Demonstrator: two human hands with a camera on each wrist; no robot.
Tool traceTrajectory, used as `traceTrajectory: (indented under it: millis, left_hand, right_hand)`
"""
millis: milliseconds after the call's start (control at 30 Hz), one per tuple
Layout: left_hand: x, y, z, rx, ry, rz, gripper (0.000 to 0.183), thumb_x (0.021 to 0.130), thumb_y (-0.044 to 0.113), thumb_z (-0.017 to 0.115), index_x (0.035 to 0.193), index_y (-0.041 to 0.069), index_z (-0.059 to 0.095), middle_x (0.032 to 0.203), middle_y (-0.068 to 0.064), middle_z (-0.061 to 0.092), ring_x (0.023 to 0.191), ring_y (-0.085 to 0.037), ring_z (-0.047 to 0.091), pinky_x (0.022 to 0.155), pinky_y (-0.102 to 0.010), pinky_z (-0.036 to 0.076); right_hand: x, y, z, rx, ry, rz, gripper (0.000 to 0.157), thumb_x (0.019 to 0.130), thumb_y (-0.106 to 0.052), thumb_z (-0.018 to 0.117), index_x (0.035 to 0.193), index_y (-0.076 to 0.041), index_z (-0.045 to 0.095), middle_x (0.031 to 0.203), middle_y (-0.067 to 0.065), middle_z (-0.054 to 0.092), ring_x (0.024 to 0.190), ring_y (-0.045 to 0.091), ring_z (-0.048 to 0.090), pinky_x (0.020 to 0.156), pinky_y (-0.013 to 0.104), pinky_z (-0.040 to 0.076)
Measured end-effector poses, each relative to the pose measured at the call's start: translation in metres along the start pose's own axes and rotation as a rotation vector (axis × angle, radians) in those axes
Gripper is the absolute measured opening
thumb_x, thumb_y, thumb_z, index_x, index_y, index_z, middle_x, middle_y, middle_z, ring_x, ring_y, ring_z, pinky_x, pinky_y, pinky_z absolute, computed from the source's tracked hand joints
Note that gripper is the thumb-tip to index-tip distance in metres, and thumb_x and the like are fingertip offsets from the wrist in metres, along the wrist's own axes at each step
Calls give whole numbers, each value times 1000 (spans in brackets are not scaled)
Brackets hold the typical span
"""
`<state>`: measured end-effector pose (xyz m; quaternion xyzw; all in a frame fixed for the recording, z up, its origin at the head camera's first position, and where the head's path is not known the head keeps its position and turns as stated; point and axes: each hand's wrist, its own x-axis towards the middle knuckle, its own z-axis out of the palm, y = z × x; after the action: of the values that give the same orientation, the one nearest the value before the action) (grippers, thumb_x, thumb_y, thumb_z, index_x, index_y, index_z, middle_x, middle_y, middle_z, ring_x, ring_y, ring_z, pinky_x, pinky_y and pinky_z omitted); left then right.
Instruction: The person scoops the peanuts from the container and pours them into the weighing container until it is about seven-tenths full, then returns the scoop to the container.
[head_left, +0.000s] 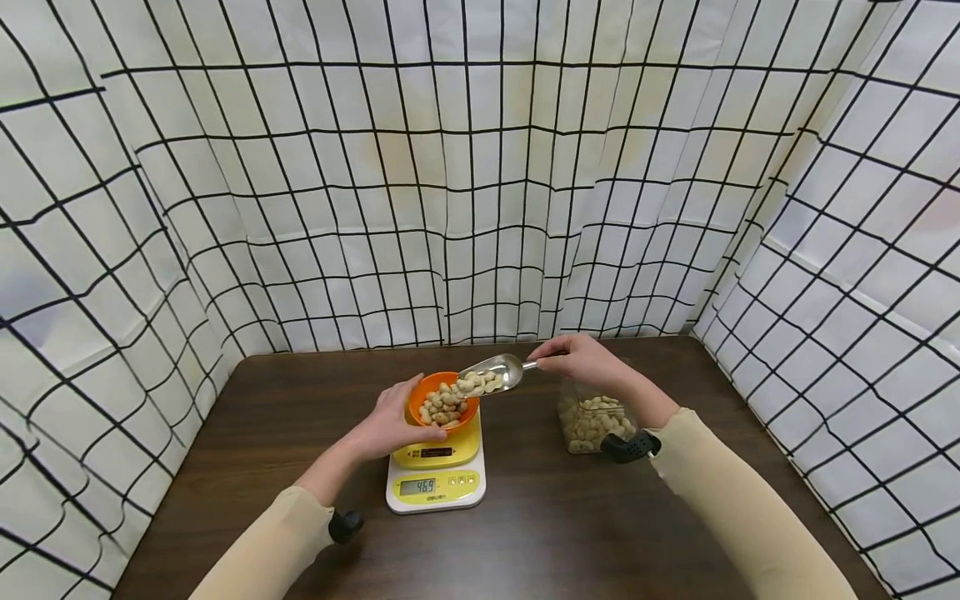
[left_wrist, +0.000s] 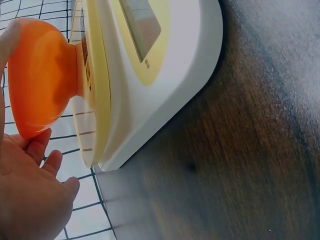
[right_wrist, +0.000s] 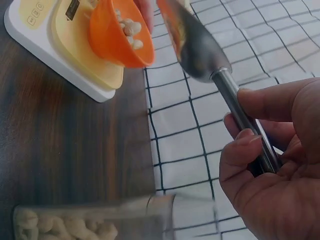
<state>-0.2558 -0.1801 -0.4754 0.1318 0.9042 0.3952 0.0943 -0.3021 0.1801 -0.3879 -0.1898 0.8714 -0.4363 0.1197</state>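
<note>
My right hand [head_left: 585, 362] grips the handle of a metal scoop [head_left: 512, 371]; in the right wrist view, thumb and fingers wrap the handle. Peanuts in the shell [head_left: 480, 383] lie in the scoop, its tip over the right rim of an orange bowl [right_wrist: 107, 37]. More peanuts [head_left: 441, 408] are inside the bowl. It stands on a yellow and white kitchen scale [head_left: 437, 490], whose display looks like 469. My left hand [head_left: 390, 422] holds the bowl's left side, thumb along the near side and fingers behind; in the left wrist view, fingertips touch the bowl.
A clear plastic container [head_left: 566, 417] with peanuts stands on the dark wooden table [head_left: 315, 392], right of the scale and below my right forearm. White curtains [head_left: 487, 192] with a black grid rise behind the table and along both sides.
</note>
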Motion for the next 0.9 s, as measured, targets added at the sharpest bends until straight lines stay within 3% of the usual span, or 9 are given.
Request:
traceTrajectory:
  millis: [133,300,600,900]
  left_hand:
    - [0,0,0,-18,1,8,112,77,52,86,161,8,26,159,-17,31,144,-41,18,109,-67,32]
    - [0,1,0,-18,-2,13,109,78,51,86,160,9,28,157,-17,32,143,-40,20,108,-67,34]
    - [1,0,0,2,-8,11,113,78,55,84,161,8,24,159,-19,30,144,-40,20,109,-68,33]
    - [1,-2,1,-3,-7,2,114,77,57,83,162,11,24,159,-17,30,144,-39,20,109,-67,33]
  right_hand:
    - [6,-9,5,-118,10,-64,19,100,-24,66,114,-18,78,128,3,66,114,22,59,90,43,51]
    - [12,-18,7,-216,27,-148,19,100,-19,65,112,-15,79,121,3,69,112,21,60,88,43,50]
    - [13,-30,4,-236,41,-151,20,101,-18,64,114,-13,78,121,4,68,117,23,58,91,44,50]
    - [4,-26,-2,-222,70,-123,20,103,-21,63,116,-16,77,122,4,62,114,23,56,90,45,49]
